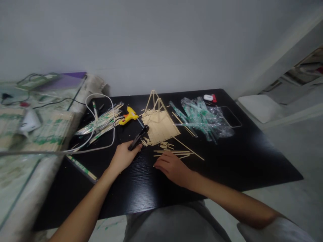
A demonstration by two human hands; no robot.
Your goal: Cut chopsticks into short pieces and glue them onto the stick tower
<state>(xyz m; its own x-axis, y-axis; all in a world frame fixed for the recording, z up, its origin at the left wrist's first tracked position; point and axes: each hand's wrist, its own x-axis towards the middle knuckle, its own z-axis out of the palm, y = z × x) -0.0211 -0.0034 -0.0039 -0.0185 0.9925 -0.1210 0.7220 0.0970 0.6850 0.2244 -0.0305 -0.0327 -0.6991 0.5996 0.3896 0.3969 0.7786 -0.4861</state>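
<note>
Landmark: flat pale wooden-stick panel (pixel 163 129), mid black wood-grain table (pixel 239 161).

Left hand (pixel 122 157): near side of panel, off its left corner. Forearm comes up from lower left, back of hand up. Grip closed round slim black hand tool (pixel 137 138), which slants up and away; its tip is at panel's left edge, can't tell if touching.

Right hand (pixel 174 169): low over table, near side of panel, palm down, forearm in from lower right. Grip narrow, fingers curled; pale speck at fingertips, can't tell if pinched. Loose thin pale sticks (pixel 179 153) just beyond the knuckles, between hand and panel.

Pale stick-built peaked frame (pixel 159 107) upright at panel's far part. Yellow glue gun (pixel 129 116) left of panel; crumpled clear-and-green plastic wrappers (pixel 202 116) right of it.
</note>
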